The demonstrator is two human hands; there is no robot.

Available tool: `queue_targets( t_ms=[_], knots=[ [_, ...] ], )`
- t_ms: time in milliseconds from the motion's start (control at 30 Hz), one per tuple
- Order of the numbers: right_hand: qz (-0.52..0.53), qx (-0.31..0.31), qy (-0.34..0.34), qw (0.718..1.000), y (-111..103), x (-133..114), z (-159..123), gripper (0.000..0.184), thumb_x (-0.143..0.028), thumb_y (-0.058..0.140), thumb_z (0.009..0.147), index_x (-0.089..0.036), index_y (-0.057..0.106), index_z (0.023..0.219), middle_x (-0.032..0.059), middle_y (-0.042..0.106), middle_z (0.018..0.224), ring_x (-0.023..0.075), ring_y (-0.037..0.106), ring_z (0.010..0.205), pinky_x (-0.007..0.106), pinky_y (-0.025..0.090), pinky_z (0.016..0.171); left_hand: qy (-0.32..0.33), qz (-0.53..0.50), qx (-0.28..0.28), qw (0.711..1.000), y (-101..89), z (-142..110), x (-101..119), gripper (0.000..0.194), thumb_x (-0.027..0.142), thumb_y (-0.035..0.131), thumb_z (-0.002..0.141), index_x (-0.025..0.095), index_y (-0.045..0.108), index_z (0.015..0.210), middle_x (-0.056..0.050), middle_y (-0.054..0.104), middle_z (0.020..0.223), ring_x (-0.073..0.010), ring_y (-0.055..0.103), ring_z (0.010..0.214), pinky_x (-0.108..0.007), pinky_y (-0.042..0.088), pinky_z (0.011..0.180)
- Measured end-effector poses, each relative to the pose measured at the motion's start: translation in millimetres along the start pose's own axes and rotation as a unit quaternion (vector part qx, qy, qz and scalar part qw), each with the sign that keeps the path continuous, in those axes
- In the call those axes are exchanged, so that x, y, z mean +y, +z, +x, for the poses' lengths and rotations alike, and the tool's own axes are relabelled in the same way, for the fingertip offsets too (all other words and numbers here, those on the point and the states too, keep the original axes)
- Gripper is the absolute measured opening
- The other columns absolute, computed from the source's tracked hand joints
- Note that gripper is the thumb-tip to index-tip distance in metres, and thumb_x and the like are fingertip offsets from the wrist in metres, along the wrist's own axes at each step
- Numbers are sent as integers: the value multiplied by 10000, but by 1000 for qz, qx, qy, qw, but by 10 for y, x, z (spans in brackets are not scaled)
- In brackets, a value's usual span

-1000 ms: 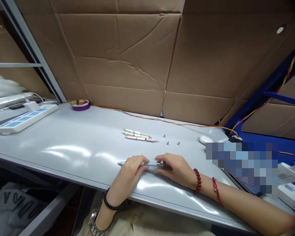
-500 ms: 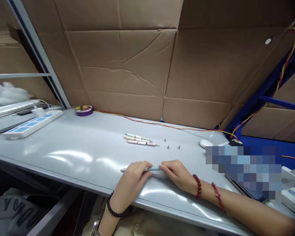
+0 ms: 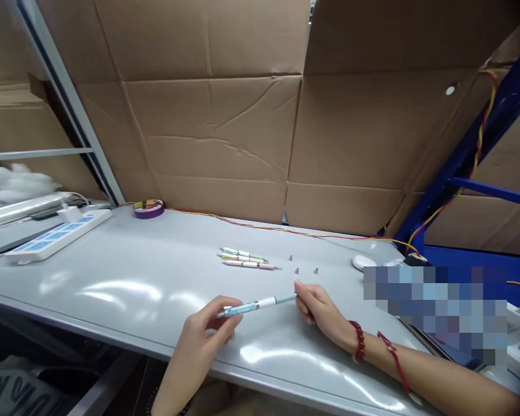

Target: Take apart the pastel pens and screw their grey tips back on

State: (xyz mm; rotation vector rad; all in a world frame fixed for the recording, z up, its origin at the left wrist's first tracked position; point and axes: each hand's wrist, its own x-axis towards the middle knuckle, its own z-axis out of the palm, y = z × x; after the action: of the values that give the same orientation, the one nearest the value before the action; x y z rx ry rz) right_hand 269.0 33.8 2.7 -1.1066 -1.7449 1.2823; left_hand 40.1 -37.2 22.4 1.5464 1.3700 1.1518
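Note:
A light blue and white pen [image 3: 266, 302] is held above the table between my two hands, slightly tilted with its right end higher. My left hand [image 3: 205, 329] pinches the clip end between thumb and fingers. At the other end, the closed fingers of my right hand [image 3: 318, 306] grip the pen's tip, which they hide. Beyond my hands lie three pens side by side: a green one [image 3: 242, 253], a yellow one [image 3: 242, 259] and a pink one [image 3: 251, 264]. To their right stand three small metal cone tips [image 3: 297, 271].
A white power strip [image 3: 58, 237] lies at the left, and a purple tape roll [image 3: 148, 209] sits at the back. Red and yellow wires [image 3: 260, 227] run along the table's rear edge. At right are a white mouse [image 3: 364, 263] and a blurred-out item [image 3: 437, 306].
My left hand has slid left along the pen to its clip end, uncovering the white middle. My right hand has closed on the tip and moved slightly right. The camera view has tilted up.

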Motion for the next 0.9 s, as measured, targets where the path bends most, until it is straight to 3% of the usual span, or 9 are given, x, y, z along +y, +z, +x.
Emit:
queue_targets(
  t_ms=[67, 200, 300, 433, 533, 600, 733, 900],
  knots=[
    [-31, -57, -33, 997, 20, -12, -45, 588, -582, 292, 901, -177, 411, 492, -30, 400, 428, 84, 364, 429, 224, 313, 476, 11, -166, 33, 985, 43, -20, 29, 258, 458, 665, 731, 209, 655, 798, 23, 521, 579, -110, 495, 489, -210, 413, 470],
    [-81, -145, -130, 978, 79, -37, -148, 585, -543, 256, 926, -164, 472, 535, -3, 494, 507, 88, 437, 483, 215, 358, 524, 47, -415, 114, 901, 281, -23, 85, 323, 496, 712, 672, 187, 662, 753, -25, 595, 798, -136, 564, 706, -227, 470, 664],
    [-95, -151, -151, 972, 108, -46, -188, 560, -532, 273, 925, -164, 461, 547, -4, 499, 506, 85, 442, 476, 207, 357, 512, -4, -564, 73, 823, 399, 25, 98, 276, 469, 667, 733, 196, 641, 765, -34, 590, 906, -180, 561, 874, -282, 461, 788],
    [-122, -147, -119, 974, 127, -47, -190, 541, -499, 299, 930, -162, 459, 538, -14, 483, 476, 79, 412, 451, 204, 347, 499, -85, -703, -25, 706, 436, 96, 82, 323, 414, 531, 837, 175, 519, 621, 14, 449, 592, -149, 500, 663, -372, 451, 787],
    [-136, -162, -111, 971, 134, -36, -187, 545, -486, 297, 934, -163, 456, 525, -15, 489, 469, 81, 426, 453, 204, 367, 522, -103, -755, -4, 648, 456, 120, 79, 440, 450, 400, 881, 171, 386, 541, 41, 296, 513, -111, 355, 518, -352, 448, 717],
    [-144, -170, -107, 969, 137, -27, -186, 549, -484, 292, 936, -165, 452, 519, -16, 487, 464, 82, 437, 455, 205, 381, 539, -101, -767, 22, 633, 474, 120, 86, 482, 523, 355, 869, 180, 323, 531, 48, 232, 511, -110, 287, 495, -318, 430, 624],
    [-155, -181, -98, 966, 148, -32, -173, 570, -482, 262, 943, -173, 414, 489, -23, 453, 430, 83, 431, 444, 210, 392, 561, -96, -767, 58, 632, 503, 99, 95, 561, 674, 375, 779, 196, 217, 530, 58, 153, 518, -112, 213, 489, -291, 373, 520],
    [-197, -196, -87, 957, 170, -60, -156, 544, -469, 283, 941, -171, 359, 492, -42, 380, 431, 73, 350, 433, 211, 332, 519, -104, -769, 101, 623, 511, 98, 52, 575, 646, 414, 774, 201, 153, 521, 68, 99, 495, -98, 121, 457, -258, 300, 433]
  ],
)
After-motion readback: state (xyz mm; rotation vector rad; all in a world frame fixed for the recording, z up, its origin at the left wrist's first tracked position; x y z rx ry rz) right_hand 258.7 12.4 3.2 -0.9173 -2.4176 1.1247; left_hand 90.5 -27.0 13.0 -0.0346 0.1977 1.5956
